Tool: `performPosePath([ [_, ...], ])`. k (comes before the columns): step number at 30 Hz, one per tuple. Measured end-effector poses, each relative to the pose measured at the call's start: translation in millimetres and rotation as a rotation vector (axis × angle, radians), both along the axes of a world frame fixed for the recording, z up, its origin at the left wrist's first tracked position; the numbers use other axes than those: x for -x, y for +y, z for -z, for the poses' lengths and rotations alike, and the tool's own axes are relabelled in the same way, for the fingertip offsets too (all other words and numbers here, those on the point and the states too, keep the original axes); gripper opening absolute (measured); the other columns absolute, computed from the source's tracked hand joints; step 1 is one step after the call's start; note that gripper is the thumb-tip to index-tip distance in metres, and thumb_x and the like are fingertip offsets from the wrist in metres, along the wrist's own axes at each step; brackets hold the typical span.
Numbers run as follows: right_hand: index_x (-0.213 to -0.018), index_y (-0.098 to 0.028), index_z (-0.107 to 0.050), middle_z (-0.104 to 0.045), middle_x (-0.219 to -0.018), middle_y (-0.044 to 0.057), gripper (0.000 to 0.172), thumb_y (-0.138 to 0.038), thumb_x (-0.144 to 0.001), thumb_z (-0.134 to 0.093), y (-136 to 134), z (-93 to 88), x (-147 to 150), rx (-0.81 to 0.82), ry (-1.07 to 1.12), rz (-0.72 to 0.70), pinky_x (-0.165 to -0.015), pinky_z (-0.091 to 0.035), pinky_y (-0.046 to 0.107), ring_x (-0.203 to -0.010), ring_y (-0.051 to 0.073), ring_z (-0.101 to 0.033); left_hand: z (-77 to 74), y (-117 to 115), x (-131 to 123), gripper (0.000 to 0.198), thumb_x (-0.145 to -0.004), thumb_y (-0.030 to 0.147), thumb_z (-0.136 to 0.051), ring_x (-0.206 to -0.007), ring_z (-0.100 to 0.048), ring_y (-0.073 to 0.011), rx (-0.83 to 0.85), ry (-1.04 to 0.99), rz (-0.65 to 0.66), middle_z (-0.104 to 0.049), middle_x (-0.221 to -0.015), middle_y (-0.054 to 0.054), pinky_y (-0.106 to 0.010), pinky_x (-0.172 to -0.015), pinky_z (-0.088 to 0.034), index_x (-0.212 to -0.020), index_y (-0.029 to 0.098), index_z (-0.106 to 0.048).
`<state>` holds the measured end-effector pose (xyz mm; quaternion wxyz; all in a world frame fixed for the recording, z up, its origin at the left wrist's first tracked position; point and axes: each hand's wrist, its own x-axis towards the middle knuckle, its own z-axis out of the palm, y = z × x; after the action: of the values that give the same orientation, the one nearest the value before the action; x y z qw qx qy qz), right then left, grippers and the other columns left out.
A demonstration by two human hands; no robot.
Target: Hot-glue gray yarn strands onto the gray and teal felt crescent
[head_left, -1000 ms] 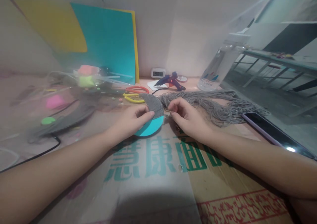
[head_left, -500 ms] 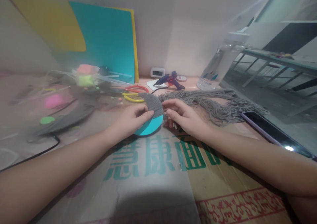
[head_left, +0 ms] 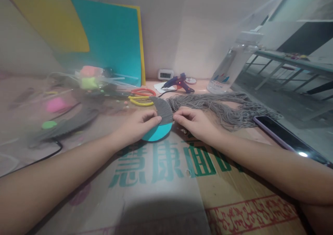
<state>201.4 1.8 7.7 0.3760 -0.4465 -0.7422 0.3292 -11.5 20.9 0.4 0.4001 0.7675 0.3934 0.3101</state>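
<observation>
A curved teal card [head_left: 157, 132] has its upper part wrapped in rows of grey yarn [head_left: 163, 111]. My left hand [head_left: 143, 122] grips it from the left, thumb lying on top over the wrapped part. At the right edge of the wrapping, my right hand [head_left: 192, 122] has its thumb and forefinger pinched together on the grey yarn; the strand itself is barely visible. Behind the right hand spreads a loose bundle of grey yarn [head_left: 234, 112]. The fingers under the card are hidden.
Scissors with red and yellow handles [head_left: 142, 101] lie just behind the card. Farther back are a blue glue gun [head_left: 179, 82], a small digital clock [head_left: 165, 74] and a clear bottle [head_left: 232, 65]. A phone [head_left: 288, 138] rests at right; a grey yarn-covered piece [head_left: 70, 124] lies at left.
My right hand's fingers have closed from a looser, spread pose into a pinch at the card's right edge. The card has shifted very slightly right, still in my left hand.
</observation>
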Motion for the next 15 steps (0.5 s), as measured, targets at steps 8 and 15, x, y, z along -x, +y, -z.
performPosePath([
  [8,-0.070,-0.016,-0.059,-0.051,-0.057,-0.004,0.026,-0.039,-0.083,-0.061,-2.3,-2.0,0.7,0.111,0.036,0.017,-0.050,-0.035,0.023,-0.051,0.009,-0.044,0.6,-1.5,1.5,0.037,-0.091,0.042,-0.046,-0.060,-0.037,-0.0107,-0.024,0.014,0.039,-0.037,-0.063,0.004,-0.024,-0.055,-0.029,-0.064,0.017,-0.046],
  [15,-0.071,-0.017,-0.057,-0.049,-0.054,-0.005,0.028,-0.042,-0.085,-0.059,-2.4,-1.6,1.2,0.146,0.092,0.053,-0.045,-0.034,0.022,-0.047,0.009,-0.043,0.9,-3.1,0.5,0.030,-0.086,0.045,-0.057,-0.068,-0.047,-0.0131,0.004,0.041,-0.002,-0.052,-0.073,0.002,-0.025,-0.061,-0.035,-0.082,0.016,-0.061],
])
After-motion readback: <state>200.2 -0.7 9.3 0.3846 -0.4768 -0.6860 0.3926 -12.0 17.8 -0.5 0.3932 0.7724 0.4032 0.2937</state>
